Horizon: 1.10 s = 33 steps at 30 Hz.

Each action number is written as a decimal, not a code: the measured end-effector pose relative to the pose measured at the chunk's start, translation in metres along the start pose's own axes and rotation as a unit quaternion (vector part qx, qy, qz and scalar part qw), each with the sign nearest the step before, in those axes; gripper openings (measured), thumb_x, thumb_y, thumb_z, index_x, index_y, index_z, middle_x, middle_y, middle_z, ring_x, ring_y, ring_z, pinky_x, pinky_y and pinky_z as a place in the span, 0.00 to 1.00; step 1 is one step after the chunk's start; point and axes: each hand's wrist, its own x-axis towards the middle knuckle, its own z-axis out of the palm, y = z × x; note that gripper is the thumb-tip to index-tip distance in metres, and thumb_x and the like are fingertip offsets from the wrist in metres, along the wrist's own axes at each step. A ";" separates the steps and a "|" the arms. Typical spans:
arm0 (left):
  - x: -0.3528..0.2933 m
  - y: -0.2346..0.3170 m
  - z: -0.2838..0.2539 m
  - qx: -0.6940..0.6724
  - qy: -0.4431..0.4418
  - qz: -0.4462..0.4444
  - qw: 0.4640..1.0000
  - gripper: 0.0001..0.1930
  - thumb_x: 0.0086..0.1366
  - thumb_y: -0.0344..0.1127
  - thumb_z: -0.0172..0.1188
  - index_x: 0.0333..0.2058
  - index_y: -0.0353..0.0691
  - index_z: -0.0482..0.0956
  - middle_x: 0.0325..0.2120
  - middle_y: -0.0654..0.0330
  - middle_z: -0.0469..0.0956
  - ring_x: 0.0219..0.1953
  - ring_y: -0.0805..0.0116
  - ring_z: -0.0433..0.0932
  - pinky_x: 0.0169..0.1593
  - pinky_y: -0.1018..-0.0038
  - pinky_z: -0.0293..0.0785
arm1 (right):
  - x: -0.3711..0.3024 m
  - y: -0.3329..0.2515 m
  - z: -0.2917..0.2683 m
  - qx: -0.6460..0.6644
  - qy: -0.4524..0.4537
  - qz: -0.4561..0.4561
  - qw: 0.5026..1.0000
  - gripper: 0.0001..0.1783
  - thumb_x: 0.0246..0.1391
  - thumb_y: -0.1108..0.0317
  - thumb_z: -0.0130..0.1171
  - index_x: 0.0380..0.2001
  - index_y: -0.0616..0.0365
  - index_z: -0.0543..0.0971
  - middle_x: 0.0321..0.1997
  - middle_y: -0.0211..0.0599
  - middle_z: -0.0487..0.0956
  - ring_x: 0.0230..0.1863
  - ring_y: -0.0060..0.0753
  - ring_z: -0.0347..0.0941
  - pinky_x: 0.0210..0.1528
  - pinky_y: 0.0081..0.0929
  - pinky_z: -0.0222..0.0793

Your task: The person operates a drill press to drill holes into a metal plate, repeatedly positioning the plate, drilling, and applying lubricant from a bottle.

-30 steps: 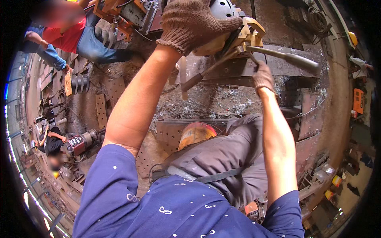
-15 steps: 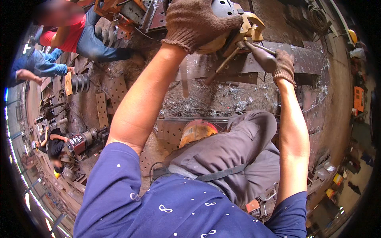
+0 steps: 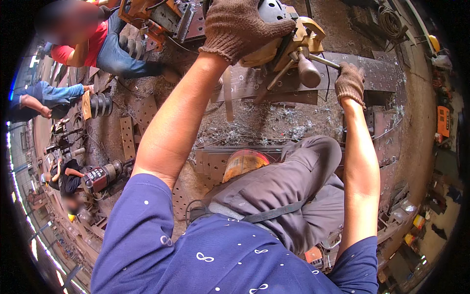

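A yellow-and-grey magnetic drill (image 3: 313, 34) stands at the top of the view over a steel plate (image 3: 377, 73). My left hand (image 3: 237, 29), in a brown knit glove, grips the top of its body, thumb stretched to the right; its fingertips are partly out of sight. From the drill's hub spread several feed handle spokes. One ends in a rounded grey grip (image 3: 309, 73) pointing toward me. My right hand (image 3: 350, 83), gloved alike, is closed round the outer end of another feed handle (image 3: 325, 61), off to the right. The bit is hidden behind the drill's body.
Metal shavings (image 3: 296, 131) litter the floor by the plate. Perforated steel plates (image 3: 210, 164) and a yellow-orange bucket-like object (image 3: 244, 161) lie near my legs. Another drill (image 3: 100, 176) stands at left. A person in red (image 3: 88, 49) sits at upper left beside an orange machine (image 3: 156, 32).
The feed handles have turned: the rounded grey grip has swung left and downward. My right hand stays nearly in place on its handle. My left hand has barely moved.
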 end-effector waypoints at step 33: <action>0.002 -0.004 0.006 0.038 0.023 0.057 0.997 0.34 0.58 0.71 0.76 0.40 0.41 0.86 0.41 0.50 0.85 0.43 0.51 0.85 0.50 0.54 0.82 | 0.017 0.008 0.018 0.063 0.162 0.060 0.983 0.31 0.77 0.39 0.47 0.53 0.47 0.92 0.65 0.52 0.86 0.74 0.59 0.72 0.84 0.55 0.52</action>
